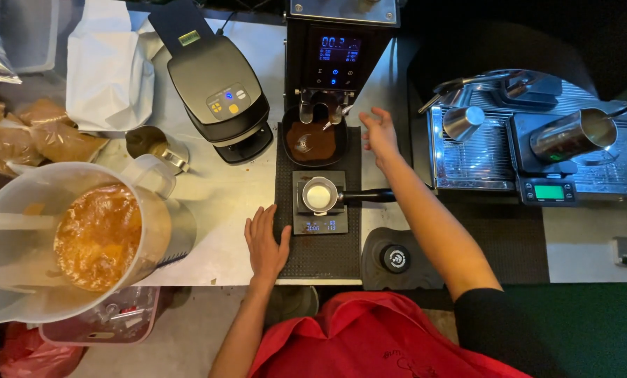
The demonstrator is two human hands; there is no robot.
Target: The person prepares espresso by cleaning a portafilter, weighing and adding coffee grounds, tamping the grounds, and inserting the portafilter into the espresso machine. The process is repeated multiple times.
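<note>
My left hand (265,241) lies flat and open on the counter's front edge, beside a small scale (320,222) on a black rubber mat (318,255). A portafilter (322,195) with a black handle rests on that scale. My right hand (379,133) hovers open to the right of a black coffee grinder (334,52) with a lit blue display. Under the grinder's chute sits a dark tray of ground coffee (312,140). Neither hand holds anything.
A large plastic jug of orange-brown liquid (82,234) stands at the left. Behind it are a second black grinder (219,87), a white bag (107,66) and a small metal cup (152,143). At right, steel pitchers (572,134) sit on a drip tray (467,161) beside a green-lit scale (548,191). A round tamper (395,258) lies in front.
</note>
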